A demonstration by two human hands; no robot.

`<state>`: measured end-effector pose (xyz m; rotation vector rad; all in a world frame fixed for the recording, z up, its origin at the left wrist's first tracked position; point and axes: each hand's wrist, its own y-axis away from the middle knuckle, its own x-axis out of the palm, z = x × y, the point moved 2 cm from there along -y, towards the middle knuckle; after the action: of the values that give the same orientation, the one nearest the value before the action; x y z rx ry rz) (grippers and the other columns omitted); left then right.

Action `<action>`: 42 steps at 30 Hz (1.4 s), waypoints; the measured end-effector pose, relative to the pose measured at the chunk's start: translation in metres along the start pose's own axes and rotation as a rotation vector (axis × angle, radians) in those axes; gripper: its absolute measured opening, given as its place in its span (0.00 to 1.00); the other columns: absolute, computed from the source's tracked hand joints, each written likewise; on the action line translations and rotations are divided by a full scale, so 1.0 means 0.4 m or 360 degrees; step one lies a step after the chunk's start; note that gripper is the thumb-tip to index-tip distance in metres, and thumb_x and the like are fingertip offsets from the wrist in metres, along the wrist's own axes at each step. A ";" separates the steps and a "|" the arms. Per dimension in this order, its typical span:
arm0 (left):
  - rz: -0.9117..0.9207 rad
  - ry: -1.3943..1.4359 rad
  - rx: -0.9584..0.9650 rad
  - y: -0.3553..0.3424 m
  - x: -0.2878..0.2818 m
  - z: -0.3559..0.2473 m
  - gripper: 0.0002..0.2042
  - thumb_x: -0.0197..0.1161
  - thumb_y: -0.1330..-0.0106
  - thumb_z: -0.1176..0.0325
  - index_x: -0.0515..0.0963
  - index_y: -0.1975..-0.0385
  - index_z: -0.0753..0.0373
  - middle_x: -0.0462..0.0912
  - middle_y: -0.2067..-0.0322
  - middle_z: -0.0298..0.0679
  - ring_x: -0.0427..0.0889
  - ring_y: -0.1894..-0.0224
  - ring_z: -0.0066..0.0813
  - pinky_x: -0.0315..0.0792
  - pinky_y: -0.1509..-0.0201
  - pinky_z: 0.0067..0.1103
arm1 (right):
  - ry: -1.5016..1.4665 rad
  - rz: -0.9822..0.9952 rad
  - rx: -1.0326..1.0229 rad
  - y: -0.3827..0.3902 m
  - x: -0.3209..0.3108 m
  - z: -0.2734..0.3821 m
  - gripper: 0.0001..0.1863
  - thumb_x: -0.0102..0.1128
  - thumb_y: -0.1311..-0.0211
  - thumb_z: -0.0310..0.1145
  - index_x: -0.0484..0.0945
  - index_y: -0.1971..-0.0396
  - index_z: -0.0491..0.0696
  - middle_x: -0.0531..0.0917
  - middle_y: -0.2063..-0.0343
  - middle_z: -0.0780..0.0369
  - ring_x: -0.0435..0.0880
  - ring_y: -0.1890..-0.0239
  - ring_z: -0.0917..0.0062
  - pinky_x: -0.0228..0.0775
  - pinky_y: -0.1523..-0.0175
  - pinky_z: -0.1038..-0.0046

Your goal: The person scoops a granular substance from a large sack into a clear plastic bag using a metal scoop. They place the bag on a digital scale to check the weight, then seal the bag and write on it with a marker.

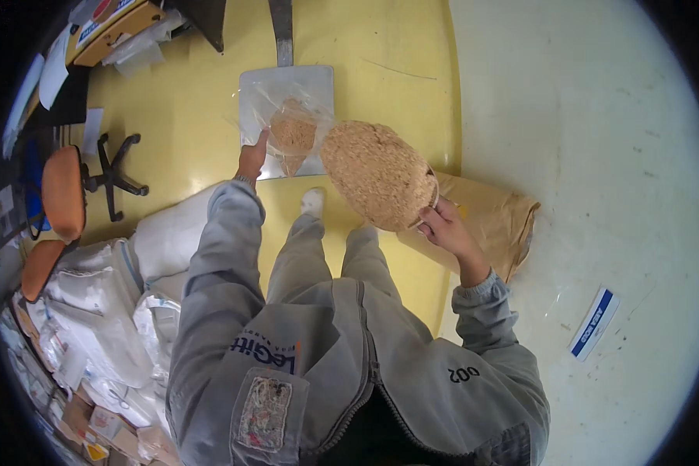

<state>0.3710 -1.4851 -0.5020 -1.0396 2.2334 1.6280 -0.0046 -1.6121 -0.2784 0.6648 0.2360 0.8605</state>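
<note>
A clear plastic bag point(293, 126) with a little tan flaky material in it is over a square metal platform point(256, 81) with an upright post. My left hand point(254, 155) is closed on the bag's left side. My right hand point(441, 225) grips a scoop heaped with tan flakes point(369, 167), held just right of the bag, its far end near or overlapping it. Most of the scoop is hidden under the load. A large brown paper sack point(501, 225) lies below and right of the scoop.
White sacks point(109, 311) are piled at the left and lower left. An orange chair point(62, 190) with a black wheeled base and a cluttered desk edge point(105, 43) stand at upper left. A white-and-blue strip point(594, 322) lies on the pale floor at right.
</note>
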 end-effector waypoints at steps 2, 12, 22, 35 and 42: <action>0.0118 0.0133 0.0307 -0.127 0.102 0.123 0.27 0.53 0.42 0.45 0.78 0.78 0.70 0.81 0.78 0.51 0.80 0.69 0.49 0.72 0.62 0.36 | 0.0104 0.0099 0.0068 -0.082 -0.011 -0.005 0.05 0.48 0.35 0.32 0.70 0.66 0.47 0.67 0.83 0.71 0.62 0.85 0.90 0.53 0.82 0.84; -0.0022 0.0156 0.0888 0.024 0.091 0.097 0.13 0.53 0.40 0.60 0.76 0.72 0.66 0.79 0.73 0.53 0.78 0.67 0.53 0.71 0.62 0.36 | 0.1276 0.0215 0.0482 -0.619 0.153 -0.086 0.17 0.49 0.39 0.41 0.75 0.59 0.43 0.76 0.83 0.59 0.78 0.79 0.75 0.69 0.74 0.71; -0.0022 -0.0153 0.0636 0.008 0.124 0.111 0.19 0.53 0.41 0.54 0.77 0.68 0.67 0.79 0.66 0.56 0.77 0.60 0.54 0.71 0.56 0.39 | 0.2346 -0.0050 -0.0112 -0.650 0.262 -0.097 0.15 0.48 0.43 0.35 0.76 0.66 0.37 0.79 0.63 0.47 0.81 0.61 0.55 0.74 0.56 0.61; 0.0420 -0.0531 0.0346 0.073 -0.013 0.221 0.41 0.43 0.43 0.30 0.79 0.73 0.73 0.80 0.71 0.58 0.81 0.64 0.50 0.71 0.55 0.38 | 0.1558 -0.0523 0.0283 -0.025 -0.115 0.048 0.26 0.50 0.39 0.44 0.67 0.50 0.37 0.77 0.61 0.39 0.76 0.54 0.48 0.68 0.50 0.58; 0.0919 -0.0325 0.0136 0.179 0.049 0.229 0.35 0.52 0.45 0.33 0.75 0.68 0.68 0.78 0.73 0.43 0.79 0.73 0.34 0.75 0.66 0.30 | 0.1390 -0.1021 0.0375 0.378 -0.296 0.005 0.18 0.52 0.39 0.38 0.68 0.60 0.38 0.78 0.77 0.50 0.77 0.74 0.61 0.67 0.71 0.64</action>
<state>0.2892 -1.4008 -0.4924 -0.1881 2.5699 1.7114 -0.1737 -1.6330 -0.1899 0.3474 1.2806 0.4497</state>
